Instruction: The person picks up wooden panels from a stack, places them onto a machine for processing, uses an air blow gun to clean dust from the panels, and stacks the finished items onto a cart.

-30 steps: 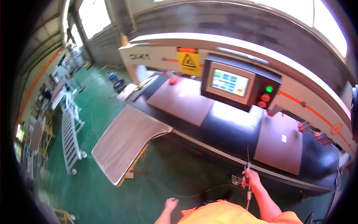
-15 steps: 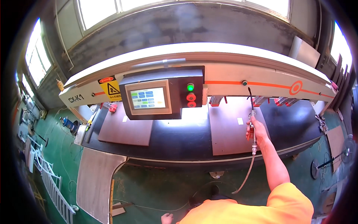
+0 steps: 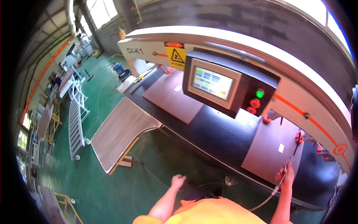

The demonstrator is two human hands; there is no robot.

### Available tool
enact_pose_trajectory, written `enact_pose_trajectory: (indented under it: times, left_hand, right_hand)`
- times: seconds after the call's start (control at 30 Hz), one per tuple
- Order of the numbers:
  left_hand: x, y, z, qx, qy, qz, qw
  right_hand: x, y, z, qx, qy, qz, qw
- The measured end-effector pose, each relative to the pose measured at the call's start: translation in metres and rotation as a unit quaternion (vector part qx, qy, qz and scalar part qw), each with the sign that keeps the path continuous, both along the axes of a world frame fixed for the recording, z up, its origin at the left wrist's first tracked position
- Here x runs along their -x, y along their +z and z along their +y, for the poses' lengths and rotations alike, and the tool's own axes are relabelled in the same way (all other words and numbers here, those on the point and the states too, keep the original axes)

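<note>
My right hand (image 3: 287,175) is wrapped round an air blow gun (image 3: 286,167) with a long thin nozzle and a pale hose (image 3: 269,198) trailing from its lower end. The nozzle points away from me over a brown panel (image 3: 266,158) that bears a small white label (image 3: 280,148). This panel lies on the black machine bed (image 3: 216,138). Clear of the bed, my left hand (image 3: 178,181) hangs over the green floor, its fingers curled in and nothing seen in them.
A second brown panel (image 3: 164,93) lies farther left on the bed. Above them, the machine beam carries a control box with a screen (image 3: 210,84) and lit buttons. A curved-edged board (image 3: 123,130) juts out at the left, beyond it a white roller conveyor (image 3: 74,125).
My view has swung to the left. My left forearm has come into sight with its hand raised higher. The blow gun is still in my right hand, drawn nearer to the panel's front corner.
</note>
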State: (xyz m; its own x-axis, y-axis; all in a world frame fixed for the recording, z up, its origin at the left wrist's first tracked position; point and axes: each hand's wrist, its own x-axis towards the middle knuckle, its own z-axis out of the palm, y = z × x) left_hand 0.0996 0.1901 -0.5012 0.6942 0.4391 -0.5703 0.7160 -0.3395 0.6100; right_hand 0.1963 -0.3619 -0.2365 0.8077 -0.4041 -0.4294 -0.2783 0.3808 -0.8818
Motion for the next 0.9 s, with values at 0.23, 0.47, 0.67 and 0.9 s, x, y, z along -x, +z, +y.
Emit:
enact_pose_trajectory:
  times: [0.23, 0.47, 0.67, 0.9]
  left_hand:
    - [-0.231, 0.053, 0.043, -0.005, 0.266, -0.117, 0.957]
    - [-0.38, 0.099, 0.051, -0.034, 0.328, 0.124, 0.936]
    - [-0.359, 0.078, 0.056, -0.084, 0.277, 0.043, 0.956]
    - [-0.298, 0.022, 0.085, 0.002, 0.271, -0.186, 0.945]
  right_hand:
    - [0.067, -0.074, -0.005, 0.069, -0.005, 0.096, 0.993]
    - [0.034, 0.021, 0.224, 0.344, 0.484, 0.204, 0.778]
    - [-0.056, -0.02, 0.271, 0.173, 0.396, 0.289, 0.854]
    - [-0.089, -0.009, 0.33, 0.153, 0.477, 0.264, 0.824]
